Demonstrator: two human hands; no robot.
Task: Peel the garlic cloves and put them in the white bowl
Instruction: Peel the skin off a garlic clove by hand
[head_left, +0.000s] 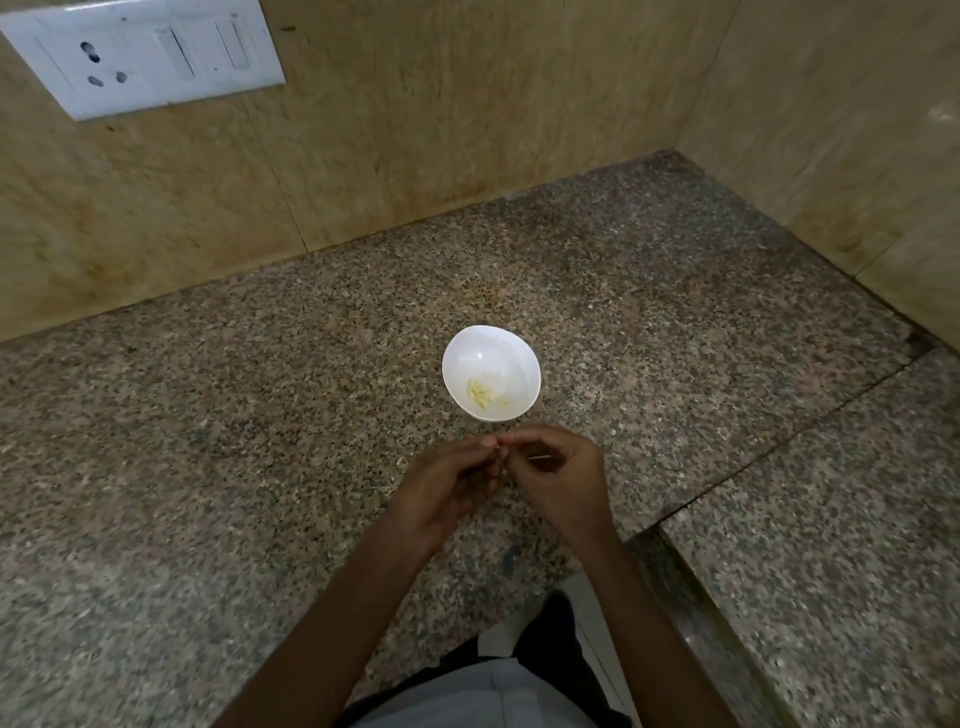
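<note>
A small white bowl (491, 358) stands on the speckled granite counter, with several pale yellow peeled garlic cloves (482, 392) lying in its bottom. Just in front of the bowl my left hand (449, 491) and my right hand (558, 475) meet, fingertips together. Between those fingertips they pinch something small, most likely a garlic clove (500, 453), which is almost wholly hidden by the fingers. A thin pale sliver, perhaps skin, sticks out by my right fingers.
The granite counter (260, 441) runs into a corner of beige tiled walls. A white socket and switch plate (140, 52) is on the wall at upper left. The counter's front edge and a step in it lie at lower right.
</note>
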